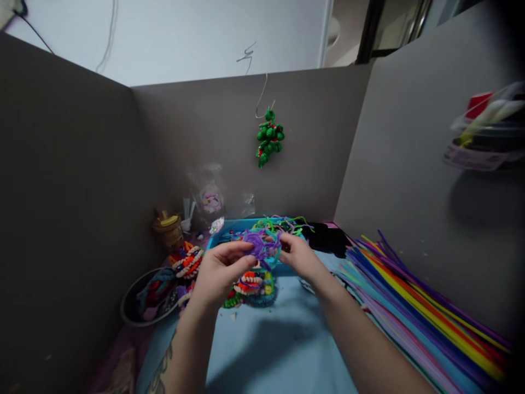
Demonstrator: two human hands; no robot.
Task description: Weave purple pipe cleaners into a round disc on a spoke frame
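Observation:
Between my two hands is a purple and teal pipe-cleaner piece [259, 244], shaped in open loops. My left hand [227, 268] pinches its left side between thumb and fingers. My right hand [296, 253] has its fingers closed at the teal right edge; the fingertips are partly hidden behind the piece. Just below, on the light blue work surface [283, 339], sit orange, cream, green and teal pipe-cleaner pieces [250, 283]. A blue tray [241, 223] with loose, colourful pipe-cleaner bits lies behind my hands.
Long pipe cleaners [422, 312] in many colours lie along the right. On the left are a round bowl [141, 323] of coloured pieces and a jar [168, 227]. A green and red ornament [269, 137] hangs from a wire on the grey back panel [197, 126]. Grey panels flank both sides.

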